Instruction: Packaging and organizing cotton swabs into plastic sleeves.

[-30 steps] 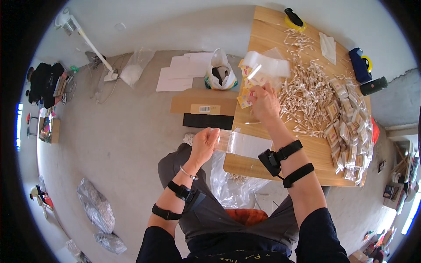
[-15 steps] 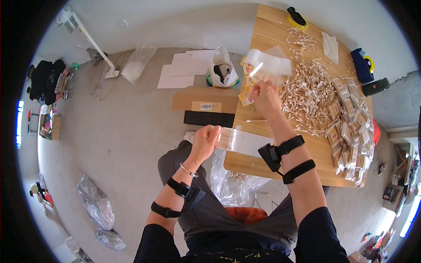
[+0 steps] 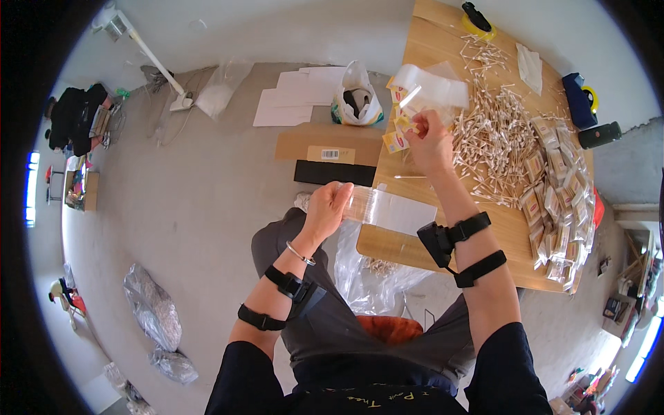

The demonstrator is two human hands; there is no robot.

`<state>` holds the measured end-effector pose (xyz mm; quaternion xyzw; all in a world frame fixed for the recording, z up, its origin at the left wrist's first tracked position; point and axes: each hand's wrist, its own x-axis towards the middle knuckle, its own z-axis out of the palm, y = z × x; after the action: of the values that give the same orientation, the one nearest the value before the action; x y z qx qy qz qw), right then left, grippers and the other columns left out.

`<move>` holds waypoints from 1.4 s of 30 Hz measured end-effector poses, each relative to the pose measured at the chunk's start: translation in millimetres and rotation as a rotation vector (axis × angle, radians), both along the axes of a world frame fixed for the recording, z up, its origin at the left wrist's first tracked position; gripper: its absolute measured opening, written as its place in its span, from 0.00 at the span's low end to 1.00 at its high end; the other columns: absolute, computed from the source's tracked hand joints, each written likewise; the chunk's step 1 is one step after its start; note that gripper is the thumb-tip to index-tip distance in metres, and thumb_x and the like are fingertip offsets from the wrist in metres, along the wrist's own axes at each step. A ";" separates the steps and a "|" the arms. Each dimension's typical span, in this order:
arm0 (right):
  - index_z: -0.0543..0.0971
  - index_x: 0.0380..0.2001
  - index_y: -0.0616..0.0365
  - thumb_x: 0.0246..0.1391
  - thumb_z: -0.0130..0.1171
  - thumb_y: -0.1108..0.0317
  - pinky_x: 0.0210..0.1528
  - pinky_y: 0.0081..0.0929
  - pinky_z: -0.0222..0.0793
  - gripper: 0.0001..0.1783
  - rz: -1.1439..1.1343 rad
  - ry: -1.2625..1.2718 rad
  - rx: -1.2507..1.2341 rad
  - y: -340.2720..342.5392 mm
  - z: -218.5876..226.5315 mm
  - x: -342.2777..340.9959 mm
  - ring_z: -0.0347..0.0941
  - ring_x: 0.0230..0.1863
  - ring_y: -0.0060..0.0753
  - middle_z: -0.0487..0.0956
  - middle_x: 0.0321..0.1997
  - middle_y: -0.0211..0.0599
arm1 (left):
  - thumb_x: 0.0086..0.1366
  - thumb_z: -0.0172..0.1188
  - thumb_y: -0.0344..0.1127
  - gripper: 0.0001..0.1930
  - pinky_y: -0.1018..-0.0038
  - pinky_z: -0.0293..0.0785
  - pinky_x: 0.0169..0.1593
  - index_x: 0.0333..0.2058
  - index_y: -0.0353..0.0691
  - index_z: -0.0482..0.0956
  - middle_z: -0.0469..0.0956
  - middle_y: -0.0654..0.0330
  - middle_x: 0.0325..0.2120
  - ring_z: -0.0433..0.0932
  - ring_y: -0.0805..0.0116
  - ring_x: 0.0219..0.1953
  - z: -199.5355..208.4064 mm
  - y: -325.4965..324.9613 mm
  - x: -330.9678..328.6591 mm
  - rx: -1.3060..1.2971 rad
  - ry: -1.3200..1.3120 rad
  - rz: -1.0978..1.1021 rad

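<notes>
My left hand (image 3: 328, 210) is closed on a clear plastic bag (image 3: 361, 204) that holds a row of cotton swabs, at the table's near left corner. The bag's clear end reaches over a white sheet (image 3: 408, 211) on the tabletop. Farther off, my right hand (image 3: 433, 144) pinches at a small yellow-and-white card (image 3: 396, 142) among several such cards on the table's left edge; its fingertips partly cover them. Just beyond that hand lies a stack of clear empty bags (image 3: 432, 88). A loose heap of cotton swabs (image 3: 494, 135) spreads to its right.
Filled swab packets (image 3: 550, 200) pile along the table's right side. Tape rolls (image 3: 478, 26), a blue tape dispenser (image 3: 578, 102) and a dark cylinder (image 3: 600, 135) stand at the far edges. A cardboard box (image 3: 325, 143) and a carrier bag (image 3: 357, 97) sit on the floor left of the table.
The whole view has shifted slightly. My right hand stays at the yellow-and-white cards, its fingers now drawn together over one. My left hand keeps its hold on the bag of cotton swabs.
</notes>
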<state>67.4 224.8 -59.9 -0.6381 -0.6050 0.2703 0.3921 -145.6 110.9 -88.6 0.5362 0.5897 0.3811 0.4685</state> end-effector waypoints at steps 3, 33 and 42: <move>0.77 0.37 0.65 0.47 0.65 0.78 0.32 0.23 0.74 0.12 0.087 0.277 -0.103 -4.3 7.4 7.2 0.77 0.30 0.27 0.81 0.30 0.39 | 0.70 0.53 0.49 0.24 0.77 0.62 0.18 0.21 0.36 0.70 0.67 0.65 0.11 0.67 0.77 0.13 -1.5 0.3 0.4 0.005 0.018 -0.004; 0.81 0.32 0.66 0.51 0.63 0.76 0.19 0.17 0.70 0.05 0.304 0.355 -0.682 -82.6 16.4 -1.9 0.72 0.19 0.17 0.79 0.22 0.32 | 0.70 0.54 0.47 0.22 0.78 0.61 0.20 0.22 0.37 0.68 0.66 0.69 0.14 0.64 0.81 0.17 -11.6 -1.2 -0.7 -0.067 -0.184 0.006; 0.81 0.37 0.67 0.53 0.62 0.76 0.21 0.16 0.71 0.07 0.331 0.383 -0.742 -79.8 18.6 3.0 0.73 0.21 0.17 0.80 0.24 0.32 | 0.71 0.54 0.48 0.22 0.78 0.62 0.21 0.23 0.35 0.70 0.67 0.68 0.14 0.64 0.81 0.17 -13.4 -1.5 -1.5 -0.054 -0.154 0.013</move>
<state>70.4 145.0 -41.3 -0.5688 -0.4775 0.6412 0.1932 -147.1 109.4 -102.0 0.4886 0.5654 0.4082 0.5243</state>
